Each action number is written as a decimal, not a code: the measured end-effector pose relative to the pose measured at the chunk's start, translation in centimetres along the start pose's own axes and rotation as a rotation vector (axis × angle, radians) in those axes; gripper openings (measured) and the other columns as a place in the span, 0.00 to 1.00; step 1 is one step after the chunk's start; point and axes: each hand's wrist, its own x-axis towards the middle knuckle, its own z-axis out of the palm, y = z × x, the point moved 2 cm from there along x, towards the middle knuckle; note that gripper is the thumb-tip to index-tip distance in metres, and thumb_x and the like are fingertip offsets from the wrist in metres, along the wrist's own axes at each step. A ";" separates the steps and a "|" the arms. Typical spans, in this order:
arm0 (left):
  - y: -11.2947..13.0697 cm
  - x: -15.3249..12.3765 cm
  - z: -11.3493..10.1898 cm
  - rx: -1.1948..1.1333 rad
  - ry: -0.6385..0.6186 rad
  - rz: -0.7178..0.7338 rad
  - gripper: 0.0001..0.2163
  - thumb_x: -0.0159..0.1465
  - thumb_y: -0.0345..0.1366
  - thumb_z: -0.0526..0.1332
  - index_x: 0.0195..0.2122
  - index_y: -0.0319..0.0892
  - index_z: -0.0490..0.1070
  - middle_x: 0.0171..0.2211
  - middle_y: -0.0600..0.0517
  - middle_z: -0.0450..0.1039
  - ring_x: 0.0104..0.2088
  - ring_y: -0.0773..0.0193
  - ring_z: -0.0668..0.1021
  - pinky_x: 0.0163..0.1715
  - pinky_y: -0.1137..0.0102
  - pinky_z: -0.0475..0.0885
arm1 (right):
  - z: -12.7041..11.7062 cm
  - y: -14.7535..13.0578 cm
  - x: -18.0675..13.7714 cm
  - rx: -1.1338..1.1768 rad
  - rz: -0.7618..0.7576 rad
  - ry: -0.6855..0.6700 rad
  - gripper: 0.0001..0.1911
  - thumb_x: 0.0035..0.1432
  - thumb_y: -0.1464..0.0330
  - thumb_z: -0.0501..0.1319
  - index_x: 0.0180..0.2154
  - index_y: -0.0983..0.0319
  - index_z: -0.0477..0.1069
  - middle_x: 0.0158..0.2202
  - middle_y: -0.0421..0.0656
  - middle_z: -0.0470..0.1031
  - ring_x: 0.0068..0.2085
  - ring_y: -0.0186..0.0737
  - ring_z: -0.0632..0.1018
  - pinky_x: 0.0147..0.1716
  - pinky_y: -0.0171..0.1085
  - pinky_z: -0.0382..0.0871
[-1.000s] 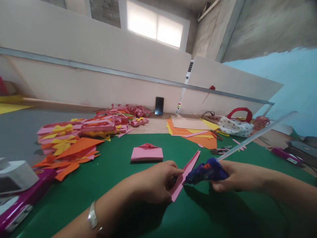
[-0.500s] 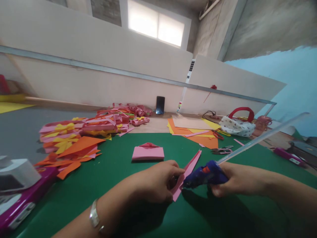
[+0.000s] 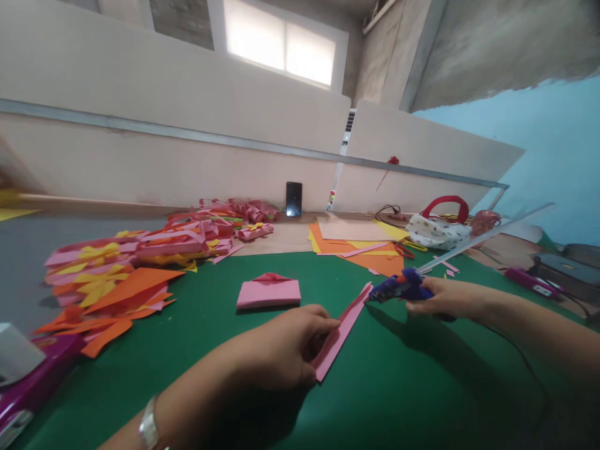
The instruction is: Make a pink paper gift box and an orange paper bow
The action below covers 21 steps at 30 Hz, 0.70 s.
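My left hand pinches a long folded strip of pink paper near its lower end, against the green mat. A blue hot glue gun is gripped in my right hand, its nozzle at the strip's far end. A long clear glue stick sticks out of the gun's back, up and to the right. Beyond my left hand lies a folded pink paper piece with a raised flap on top.
Pink, orange and yellow paper pieces are heaped at left. Behind lie coloured sheets, a phone leaning on the wall, and a white bag with a red handle. Purple boxes stand at front left. A cord trails by my right arm.
My right hand has moved the glue gun away from me along the strip, from near its lower end to its far end. My left hand keeps its pinch. The view has shifted slightly right.
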 end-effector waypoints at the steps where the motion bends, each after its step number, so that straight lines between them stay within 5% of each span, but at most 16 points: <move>1: 0.1 0.0 0.0 0.000 -0.002 0.007 0.17 0.52 0.29 0.59 0.44 0.44 0.71 0.39 0.52 0.64 0.31 0.67 0.71 0.27 0.75 0.66 | -0.1 0.0 0.0 0.010 -0.007 0.008 0.23 0.46 0.48 0.64 0.30 0.62 0.67 0.23 0.36 0.63 0.23 0.31 0.62 0.21 0.31 0.53; 7: 0.5 0.1 0.0 0.007 -0.003 0.036 0.11 0.55 0.31 0.59 0.40 0.42 0.71 0.38 0.52 0.65 0.30 0.67 0.71 0.26 0.75 0.65 | -0.5 -0.3 -0.1 0.058 -0.023 0.050 0.20 0.48 0.52 0.64 0.27 0.62 0.65 0.24 0.38 0.66 0.25 0.32 0.65 0.24 0.33 0.56; 13: 0.5 -0.3 -0.2 0.025 -0.023 -0.072 0.26 0.51 0.30 0.61 0.53 0.46 0.66 0.45 0.49 0.64 0.33 0.65 0.72 0.30 0.73 0.69 | -0.7 0.0 0.1 0.027 -0.065 0.071 0.19 0.47 0.53 0.65 0.26 0.62 0.65 0.23 0.38 0.66 0.24 0.31 0.64 0.24 0.32 0.56; 17: 0.9 -0.4 -0.2 -0.050 -0.008 -0.089 0.35 0.51 0.39 0.66 0.61 0.48 0.56 0.54 0.48 0.60 0.42 0.61 0.73 0.39 0.70 0.70 | -0.9 0.8 0.7 -0.037 -0.058 0.105 0.21 0.47 0.51 0.63 0.24 0.62 0.67 0.23 0.40 0.68 0.25 0.34 0.67 0.24 0.33 0.57; 21: 0.8 0.3 0.3 -0.053 0.094 0.006 0.22 0.64 0.38 0.52 0.61 0.49 0.57 0.51 0.52 0.69 0.50 0.61 0.71 0.50 0.69 0.64 | -1.0 1.3 1.2 -0.040 -0.051 0.103 0.22 0.47 0.48 0.62 0.25 0.62 0.68 0.24 0.41 0.70 0.26 0.35 0.68 0.23 0.32 0.57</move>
